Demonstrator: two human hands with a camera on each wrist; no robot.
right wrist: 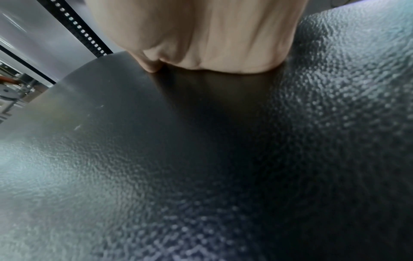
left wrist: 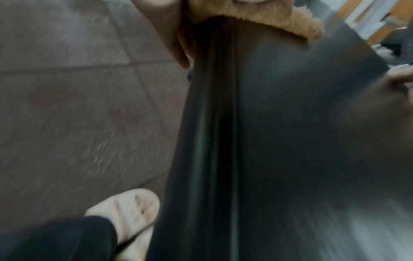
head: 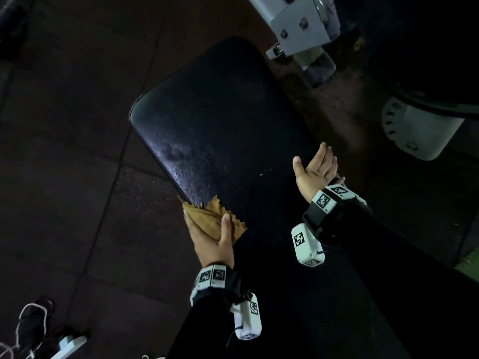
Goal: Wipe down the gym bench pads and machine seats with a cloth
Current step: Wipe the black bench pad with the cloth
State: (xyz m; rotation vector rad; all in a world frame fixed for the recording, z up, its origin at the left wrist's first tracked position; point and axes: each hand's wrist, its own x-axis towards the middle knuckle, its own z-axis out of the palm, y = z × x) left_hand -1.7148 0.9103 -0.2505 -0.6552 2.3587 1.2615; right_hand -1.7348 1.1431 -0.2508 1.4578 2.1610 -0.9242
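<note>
A black padded bench (head: pixel 220 130) runs from the near right to the upper middle of the head view. My left hand (head: pixel 207 237) grips a tan cloth (head: pixel 207 216) against the pad's left edge, thumb on top and fingers under the edge. The left wrist view shows the cloth (left wrist: pixel 268 23) folded over the pad's seam (left wrist: pixel 232 123). My right hand (head: pixel 315 169) lies with fingers straight on the pad's right edge, palm turned up. In the right wrist view the heel of that hand (right wrist: pixel 212 44) rests on the textured pad (right wrist: pixel 201 159).
Grey machine brackets (head: pixel 300 24) and a grey metal housing (head: pixel 420 128) stand beyond the bench at upper right. Dark rubber floor tiles (head: pixel 77 151) spread to the left. A dark bag with a white cord (head: pixel 33 322) lies at lower left. My sandalled foot (left wrist: pixel 129 217) stands beside the bench.
</note>
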